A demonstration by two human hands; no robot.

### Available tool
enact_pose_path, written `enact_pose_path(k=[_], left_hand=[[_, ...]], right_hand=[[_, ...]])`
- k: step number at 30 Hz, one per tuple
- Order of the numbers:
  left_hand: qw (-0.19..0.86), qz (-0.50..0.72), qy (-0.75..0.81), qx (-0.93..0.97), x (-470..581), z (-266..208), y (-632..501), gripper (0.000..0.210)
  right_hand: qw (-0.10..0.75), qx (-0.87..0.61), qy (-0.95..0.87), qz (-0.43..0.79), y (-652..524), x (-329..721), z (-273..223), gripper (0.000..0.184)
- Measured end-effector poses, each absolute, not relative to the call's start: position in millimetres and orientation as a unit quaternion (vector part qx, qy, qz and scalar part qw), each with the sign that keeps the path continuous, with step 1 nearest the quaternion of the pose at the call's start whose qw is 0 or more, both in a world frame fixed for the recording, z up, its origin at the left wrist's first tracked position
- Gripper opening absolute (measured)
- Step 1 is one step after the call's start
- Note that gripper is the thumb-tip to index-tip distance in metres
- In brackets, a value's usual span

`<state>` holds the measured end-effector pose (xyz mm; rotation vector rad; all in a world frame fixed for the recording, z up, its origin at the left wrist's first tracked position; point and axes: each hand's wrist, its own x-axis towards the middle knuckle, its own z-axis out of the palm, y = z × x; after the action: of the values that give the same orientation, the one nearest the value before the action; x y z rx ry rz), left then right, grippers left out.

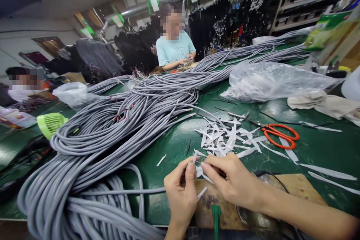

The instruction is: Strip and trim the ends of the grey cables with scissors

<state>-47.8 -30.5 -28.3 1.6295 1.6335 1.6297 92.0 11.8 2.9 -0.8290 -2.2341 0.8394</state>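
we've got the left hand (181, 191) at lower center, thumb and fingers pinched on a gray cable (149, 191) that runs in from the left; its end, by a bit of white strip, is at the fingertips, just above the wooden board (303, 191). right hand (236, 180) is just beside it, thumb and finger close together at that same end; too small for us to tell if they grip anything. a green fitting (216, 212) is on the board at bottom center. pile of white strips (219, 138) lies right above the hands on the green table (171, 144), orange-handled scissors (267, 127) just right of it. the big cable bundle (112, 146) fills the left and runs to the upper right. clear plastic bag (275, 80) and a pale cloth (326, 105) at right. co-worker in a light teal shirt (174, 48) at upper center, both hands together near the table.
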Motion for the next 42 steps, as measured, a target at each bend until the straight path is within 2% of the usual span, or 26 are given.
enact_pose_path(k=[7,11,12,16,18,20,24,27,30,34,38,42], left_hand=[[0.035,0.495,0.519,0.696,-40.8,-27.5,-32.3,0.017],[0.052,0.495,0.506,0.704,-45.5,-26.7,-34.3,0.016],[0.067,0.495,0.519,0.694,-47.1,-25.9,-33.6,0.017],[0.108,0.454,0.538,0.703,-50.5,-22.8,-29.1,0.018],[0.113,0.42,0.522,0.734,-51.5,-23.7,-28.5,0.021],[0.112,0.391,0.497,0.766,-53.2,-26.3,-29.4,0.025],[0.073,0.42,0.434,0.793,-57.2,-30.9,-32.2,0.028],[0.045,0.483,0.474,0.735,-57.0,-31.4,-32.5,0.024],[0.04,0.509,0.524,0.681,-54.8,-31.9,-31.3,0.019],[0.056,0.507,0.527,0.68,-55.2,-34.2,-30.0,0.02],[0.059,0.487,0.514,0.704,-55.7,-34.2,-31.0,0.028],[0.038,0.471,0.517,0.714,-51.5,-32.3,-31.1,0.033]], right_hand=[[0.355,-0.405,-0.809,0.234,19.6,92.4,-2.0,0.025],[0.441,-0.511,-0.718,0.17,38.7,107.3,14.8,0.029],[0.447,-0.493,-0.725,0.179,40.5,111.1,19.2,0.028],[0.365,-0.363,-0.825,0.235,35.3,115.9,24.6,0.018],[0.321,-0.367,-0.845,0.217,33.2,113.5,20.2,0.014],[0.289,-0.398,-0.84,0.23,35.2,110.7,15.2,0.018],[0.221,-0.392,-0.785,0.426,43.1,106.9,10.8,0.02],[0.234,-0.316,-0.761,0.515,41.4,104.2,9.7,0.022],[0.268,-0.283,-0.775,0.498,34.8,102.2,7.8,0.023],[0.309,-0.345,-0.785,0.412,31.6,102.3,4.8,0.026],[0.304,-0.323,-0.837,0.319,31.5,100.5,0.3,0.018],[0.294,-0.286,-0.846,0.341,27.2,95.0,-1.4,0.026]])
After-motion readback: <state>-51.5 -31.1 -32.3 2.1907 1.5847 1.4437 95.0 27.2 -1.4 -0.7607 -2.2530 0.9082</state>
